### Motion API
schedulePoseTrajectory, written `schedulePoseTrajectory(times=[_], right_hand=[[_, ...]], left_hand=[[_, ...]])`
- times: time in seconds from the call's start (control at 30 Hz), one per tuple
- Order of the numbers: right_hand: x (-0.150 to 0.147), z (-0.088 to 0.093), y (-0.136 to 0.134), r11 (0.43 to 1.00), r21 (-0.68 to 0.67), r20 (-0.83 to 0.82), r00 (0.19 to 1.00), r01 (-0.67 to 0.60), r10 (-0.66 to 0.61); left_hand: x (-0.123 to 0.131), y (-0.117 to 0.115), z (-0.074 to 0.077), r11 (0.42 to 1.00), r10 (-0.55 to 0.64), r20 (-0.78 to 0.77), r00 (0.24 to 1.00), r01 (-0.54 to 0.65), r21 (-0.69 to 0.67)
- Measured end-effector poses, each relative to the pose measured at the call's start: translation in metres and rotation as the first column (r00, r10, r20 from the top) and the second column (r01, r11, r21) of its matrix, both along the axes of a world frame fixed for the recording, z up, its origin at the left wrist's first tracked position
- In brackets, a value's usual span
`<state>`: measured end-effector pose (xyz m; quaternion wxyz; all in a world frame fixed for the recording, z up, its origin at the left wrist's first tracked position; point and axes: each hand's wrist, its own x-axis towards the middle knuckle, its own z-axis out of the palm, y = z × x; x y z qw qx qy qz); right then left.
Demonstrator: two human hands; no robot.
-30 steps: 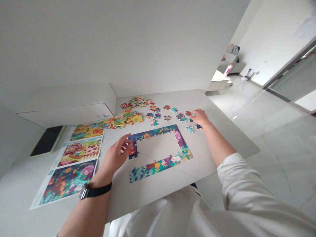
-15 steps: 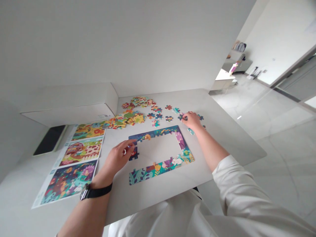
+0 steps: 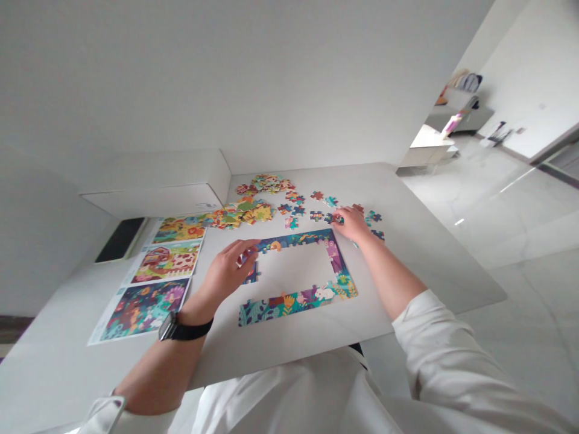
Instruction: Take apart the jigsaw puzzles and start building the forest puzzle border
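A partly joined jigsaw border (image 3: 340, 265) lies on the table, with bare tabletop inside it and a gap at its lower left. My left hand (image 3: 231, 265), wearing a black-strapped watch (image 3: 185, 328), rests at the border's upper left corner. Its fingers are loosely spread and partly cover the dark edge pieces there. Beyond the border's upper right corner, my right hand (image 3: 353, 224) has thumb and fingertips closed on a dark puzzle piece (image 3: 329, 218), partly hidden by the fingers. Another dark puzzle piece (image 3: 315, 215) lies just left of it.
Loose yellow and green pieces (image 3: 246, 211) are heaped at the back, and more pieces (image 3: 374, 216) lie right of my right hand. A picture sheet (image 3: 149, 301), a phone (image 3: 121, 240) and a white box (image 3: 181, 199) stand or lie on the left. A wall rises behind.
My right hand has shifted left and slightly nearer the border, with the dark piece at its fingertips. My left hand stays at the border's left side. The view has turned a little left.
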<state>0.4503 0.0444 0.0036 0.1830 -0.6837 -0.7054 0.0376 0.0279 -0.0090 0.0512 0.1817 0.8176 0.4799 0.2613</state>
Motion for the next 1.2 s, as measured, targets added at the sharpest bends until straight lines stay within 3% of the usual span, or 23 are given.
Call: schedulePoseTrajectory(times=[0.2,0.4,0.6,0.8,1.2], right_hand=[[-0.001,0.003,-0.003,1.000,-0.005,0.011,1.000,-0.020,0.021],[0.002,-0.002,-0.002,0.997,0.024,0.004,0.997,-0.071,0.071],[0.002,-0.006,-0.001,0.997,0.029,-0.001,0.998,-0.067,0.067],[0.002,-0.007,0.000,0.998,0.025,0.001,0.998,-0.061,0.061],[0.003,-0.008,0.000,0.997,0.042,0.001,0.998,-0.065,0.065]], left_hand=[[0.040,0.038,0.010,0.999,-0.012,-0.085,0.996,0.015,0.029],[0.081,0.087,-0.001,0.998,0.061,-0.214,0.975,-0.065,-0.014],[0.104,0.113,-0.014,0.996,0.048,-0.325,0.945,-0.068,-0.051],[0.111,0.124,-0.025,0.994,0.019,-0.395,0.918,-0.059,-0.089],[0.088,0.129,-0.028,0.994,0.019,-0.297,0.955,-0.049,-0.094]])
